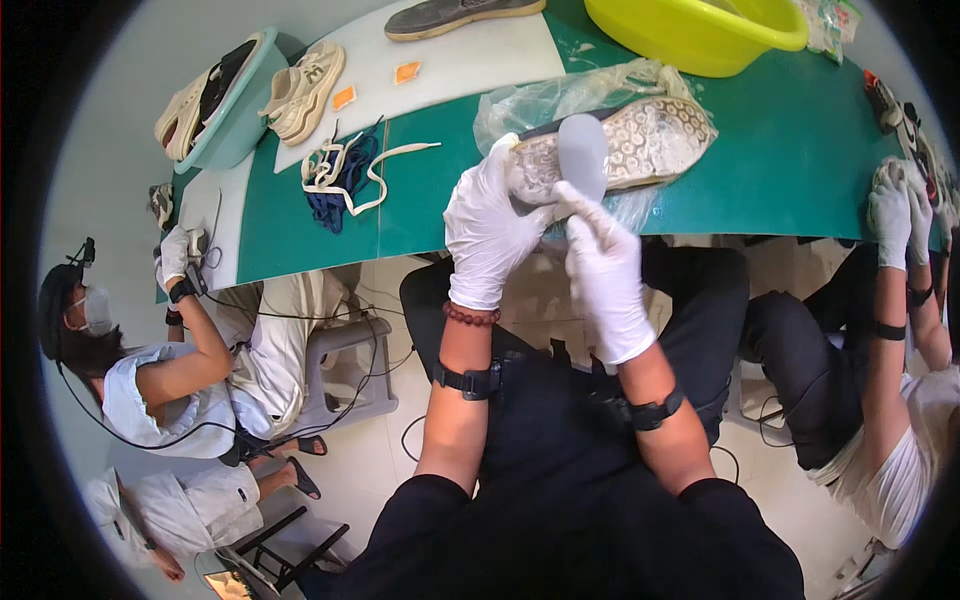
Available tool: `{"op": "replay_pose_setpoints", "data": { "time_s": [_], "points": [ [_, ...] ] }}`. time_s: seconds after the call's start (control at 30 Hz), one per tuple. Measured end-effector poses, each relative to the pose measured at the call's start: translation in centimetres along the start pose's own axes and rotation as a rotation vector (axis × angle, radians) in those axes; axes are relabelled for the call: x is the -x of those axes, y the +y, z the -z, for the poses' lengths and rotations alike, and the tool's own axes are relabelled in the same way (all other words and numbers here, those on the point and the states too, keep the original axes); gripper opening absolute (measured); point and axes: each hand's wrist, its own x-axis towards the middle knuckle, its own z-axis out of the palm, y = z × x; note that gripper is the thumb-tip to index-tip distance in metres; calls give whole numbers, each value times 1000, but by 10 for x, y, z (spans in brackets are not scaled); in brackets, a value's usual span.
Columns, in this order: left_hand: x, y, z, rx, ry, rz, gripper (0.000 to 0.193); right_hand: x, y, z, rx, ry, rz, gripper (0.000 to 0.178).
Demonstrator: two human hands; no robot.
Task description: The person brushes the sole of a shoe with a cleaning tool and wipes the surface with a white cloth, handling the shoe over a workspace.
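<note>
A shoe [662, 138] is gripped by the left hand [487, 232], upper centre. A grey tool [583, 152] is clasped by the right hand [608, 275].

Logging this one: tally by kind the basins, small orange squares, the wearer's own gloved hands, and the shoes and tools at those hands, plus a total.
Basins: 2 (yellow basin, pale teal basin)
Small orange squares: 2 (left square, right square)
Gloved hands: 2 (left hand, right hand)
Shoes: 1 (sole-up shoe)
Tools: 1 (gray oval-ended tool)
Total: 8

Green table [800, 170], grey stool [340, 340], pale tiled floor [385, 470]
</note>
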Motion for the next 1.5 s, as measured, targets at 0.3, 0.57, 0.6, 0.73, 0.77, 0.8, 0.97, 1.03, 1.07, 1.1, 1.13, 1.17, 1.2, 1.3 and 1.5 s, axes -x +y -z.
{"op": "replay_pose_setpoints", "data": {
  "time_s": [0.3,0.57,0.6,0.73,0.77,0.8,0.97,1.03,1.07,1.1,1.13,1.17,1.2,1.3,1.5],
  "points": [
    [0,3,-1,-63,38,-11,95,0,-39,24,-178,-50,-144,26],
    [2,2,4,-2,24,-12,93,0,-35,36,-172,-57,-67,25],
    [0,4,6,-1,23,-10,93,-6,-34,46,-216,10,-77,25],
    [0,7,7,-3,16,8,94,-4,-32,44,-244,8,-21,23],
    [-1,7,6,-20,3,28,93,1,-34,36,-209,24,-88,23],
    [-1,6,3,-18,3,25,93,3,-31,27,-247,-44,-123,23],
    [2,1,1,-9,-18,42,87,10,-24,-11,-349,-210,-184,23],
    [3,2,5,-25,-1,44,90,9,-35,0,-293,-221,-188,23],
    [3,4,8,-13,4,39,92,9,-38,12,-262,-142,-193,22],
    [2,6,7,4,11,30,94,4,-34,24,-188,-50,-115,24],
    [1,7,6,-13,20,43,97,-1,-28,36,-162,-8,-60,24],
    [1,6,7,-14,23,48,97,-4,-23,43,-137,33,-5,23],
    [1,7,6,-26,15,40,95,-4,-23,41,-132,33,-10,23],
    [-1,5,2,-37,5,26,90,0,-29,18,-157,-30,-98,23],
    [-1,-3,1,-38,49,-3,87,3,-43,5,-288,-182,-246,22]
  ]
}}
